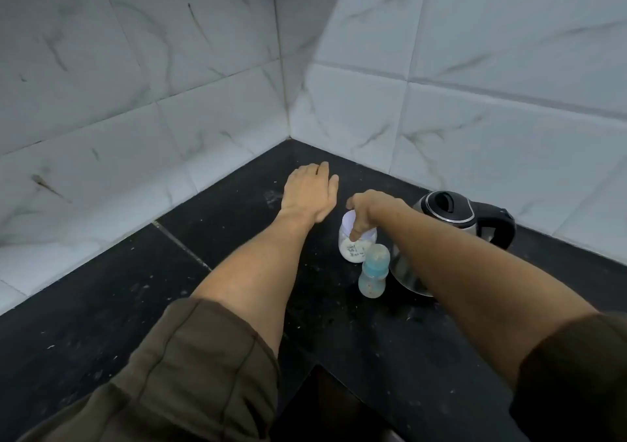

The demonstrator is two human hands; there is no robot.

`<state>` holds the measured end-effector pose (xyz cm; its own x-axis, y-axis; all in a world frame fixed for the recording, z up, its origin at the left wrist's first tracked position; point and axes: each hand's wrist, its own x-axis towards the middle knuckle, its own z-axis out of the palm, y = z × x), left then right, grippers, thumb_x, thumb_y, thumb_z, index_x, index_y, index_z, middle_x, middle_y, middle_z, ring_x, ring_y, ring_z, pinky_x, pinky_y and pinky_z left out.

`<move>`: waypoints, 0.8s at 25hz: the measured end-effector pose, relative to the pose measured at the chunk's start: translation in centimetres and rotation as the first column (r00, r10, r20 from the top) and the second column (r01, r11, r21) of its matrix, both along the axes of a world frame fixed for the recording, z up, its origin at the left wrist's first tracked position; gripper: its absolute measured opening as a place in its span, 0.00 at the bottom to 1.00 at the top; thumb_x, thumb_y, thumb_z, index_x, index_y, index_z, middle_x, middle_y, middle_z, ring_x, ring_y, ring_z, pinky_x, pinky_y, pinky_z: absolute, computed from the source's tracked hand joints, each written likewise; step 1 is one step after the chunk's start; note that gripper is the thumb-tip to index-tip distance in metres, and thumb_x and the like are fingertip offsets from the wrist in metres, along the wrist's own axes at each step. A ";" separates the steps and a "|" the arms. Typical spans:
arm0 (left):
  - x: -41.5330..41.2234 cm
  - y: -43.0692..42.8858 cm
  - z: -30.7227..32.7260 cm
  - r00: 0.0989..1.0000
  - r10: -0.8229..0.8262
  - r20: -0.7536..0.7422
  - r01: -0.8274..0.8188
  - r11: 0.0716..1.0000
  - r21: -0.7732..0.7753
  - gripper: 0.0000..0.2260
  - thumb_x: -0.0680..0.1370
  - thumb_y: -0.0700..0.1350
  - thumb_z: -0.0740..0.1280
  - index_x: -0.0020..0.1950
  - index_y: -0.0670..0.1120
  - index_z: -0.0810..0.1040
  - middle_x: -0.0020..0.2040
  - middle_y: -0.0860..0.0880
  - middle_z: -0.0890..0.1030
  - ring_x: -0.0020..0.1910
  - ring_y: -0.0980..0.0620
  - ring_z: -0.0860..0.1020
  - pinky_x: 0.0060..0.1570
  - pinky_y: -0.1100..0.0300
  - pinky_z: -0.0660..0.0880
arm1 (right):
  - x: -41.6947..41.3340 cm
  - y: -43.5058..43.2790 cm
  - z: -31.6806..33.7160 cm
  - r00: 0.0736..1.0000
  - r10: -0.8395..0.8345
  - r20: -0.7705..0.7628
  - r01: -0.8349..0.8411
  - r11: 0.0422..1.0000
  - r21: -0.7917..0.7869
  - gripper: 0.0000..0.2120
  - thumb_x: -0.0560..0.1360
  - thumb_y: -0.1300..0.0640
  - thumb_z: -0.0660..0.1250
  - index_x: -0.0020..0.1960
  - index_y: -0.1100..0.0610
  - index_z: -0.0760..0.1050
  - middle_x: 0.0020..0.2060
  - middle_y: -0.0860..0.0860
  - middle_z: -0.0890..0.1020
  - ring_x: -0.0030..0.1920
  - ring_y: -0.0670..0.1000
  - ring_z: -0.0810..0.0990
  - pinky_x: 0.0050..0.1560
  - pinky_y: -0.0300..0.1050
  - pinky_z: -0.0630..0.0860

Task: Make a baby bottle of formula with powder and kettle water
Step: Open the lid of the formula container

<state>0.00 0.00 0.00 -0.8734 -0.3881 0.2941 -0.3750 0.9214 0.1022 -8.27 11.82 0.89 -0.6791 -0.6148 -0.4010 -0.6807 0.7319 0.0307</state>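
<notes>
Now my right hand (369, 210) sits on top of the powder jar (354, 250), with its fingers bent round the white lid (349, 220) and the thumb pressed on the see-through side. My left hand (308, 190) floats over the black counter (101, 306) just beside it, fingers loose and close together, holding nothing. The jar stands on the counter, just behind the baby bottle (373, 272) and next to the kettle (448, 214). I think the jar is light and hard, with only a little powder at the bottom, so it could tip or slide if I twist the lid with one hand. Its smooth side may be slippery. I would hold the body low with my left hand.
</notes>
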 end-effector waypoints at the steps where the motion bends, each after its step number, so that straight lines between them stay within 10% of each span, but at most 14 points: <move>1: 0.2 -0.2 -0.1 1.000 0.006 0.011 -0.006 1.000 0.005 0.24 0.87 0.52 0.51 0.77 0.41 0.69 0.69 0.40 0.78 0.67 0.40 0.76 0.69 0.47 0.69 | 0.0 -0.1 -0.3 1.000 0.006 0.004 -0.006 1.000 0.018 0.42 0.70 0.45 0.80 0.78 0.51 0.67 0.70 0.55 0.76 0.66 0.60 0.78 0.64 0.57 0.78; 9: 3.5 -1.8 -0.2 0.996 0.048 0.070 -0.055 0.994 0.099 0.24 0.87 0.51 0.52 0.81 0.43 0.64 0.74 0.41 0.74 0.71 0.41 0.72 0.69 0.46 0.70 | 1.0 -1.1 0.2 0.999 0.043 -0.025 -0.045 0.997 -0.066 0.38 0.67 0.48 0.80 0.74 0.53 0.72 0.64 0.55 0.79 0.60 0.59 0.81 0.59 0.56 0.81; 20: 15.4 -5.0 -0.2 0.968 0.057 0.246 -0.152 0.909 0.387 0.39 0.68 0.58 0.77 0.77 0.53 0.69 0.69 0.48 0.78 0.64 0.45 0.78 0.63 0.47 0.77 | 10.1 -7.1 4.7 0.976 0.217 0.015 -0.205 0.941 -0.268 0.27 0.61 0.40 0.81 0.54 0.52 0.80 0.47 0.50 0.81 0.47 0.54 0.82 0.49 0.50 0.82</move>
<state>15.40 -4.99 -0.16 -0.8455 -0.5239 -0.1035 -0.5234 0.7744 0.3556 1.86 4.77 5.59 -0.5076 -0.8297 -0.2323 -0.8168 0.5492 -0.1768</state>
